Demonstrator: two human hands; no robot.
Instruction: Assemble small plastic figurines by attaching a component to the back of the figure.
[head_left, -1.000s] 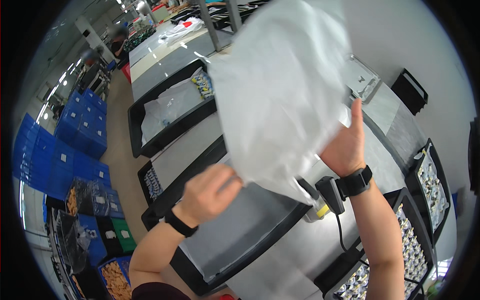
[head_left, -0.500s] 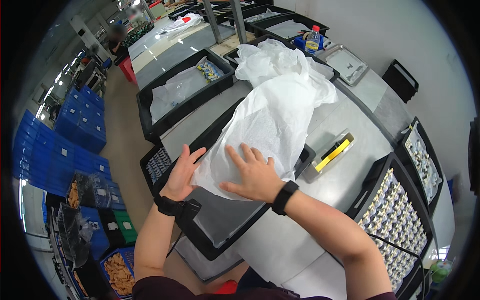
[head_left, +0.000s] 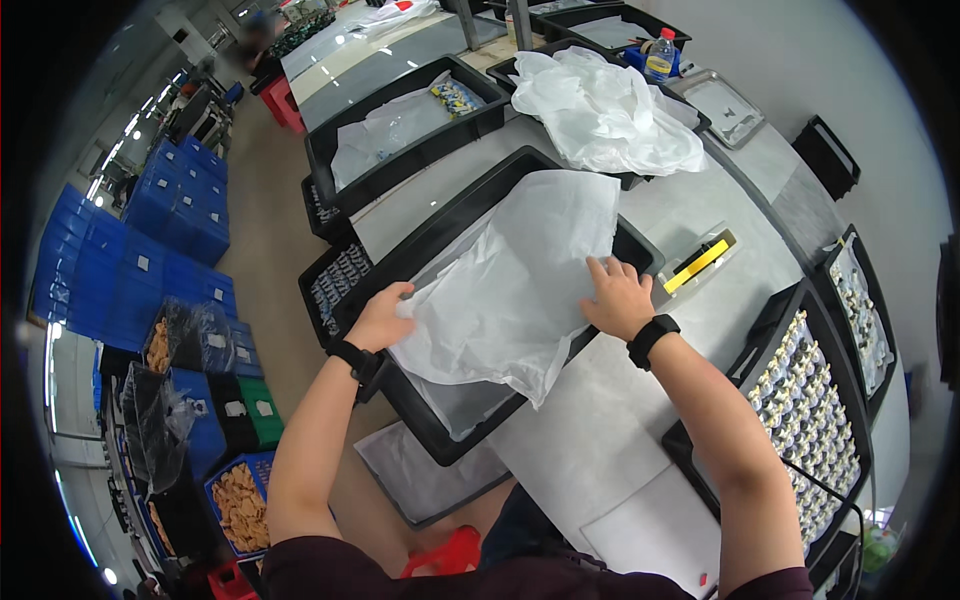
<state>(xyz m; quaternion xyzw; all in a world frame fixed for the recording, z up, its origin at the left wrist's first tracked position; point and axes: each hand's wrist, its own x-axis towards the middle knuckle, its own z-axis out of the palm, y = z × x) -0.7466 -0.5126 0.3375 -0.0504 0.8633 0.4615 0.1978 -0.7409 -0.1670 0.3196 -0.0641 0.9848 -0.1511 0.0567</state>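
A thin, creased white sheet (head_left: pixel 520 280) lies across a long black tray (head_left: pixel 435 435) in front of me, its near corner drooping over the tray's right side. My left hand (head_left: pixel 378 320) holds the sheet's left edge at the tray's left rim, fingers curled in. At the opposite edge, my right hand (head_left: pixel 618 298) has its fingers bent over the sheet, with the thumb against its side. More white sheeting (head_left: pixel 600 115) is bunched in a heap on another black tray just beyond.
A tape dispenser (head_left: pixel 700 262) with yellow tape stands right of the tray. Trays of rowed small parts (head_left: pixel 810 410) line the right side. A black tray (head_left: pixel 325 160) with wrapped packets sits far left; a bottle (head_left: pixel 660 55) stands at the back. Blue bins (head_left: pixel 180 210) stand left.
The sheet has come apart from the bunched heap and now lies over the tray. My right hand has moved from the sheet's middle to its right edge; my left hand has closed on its left edge.
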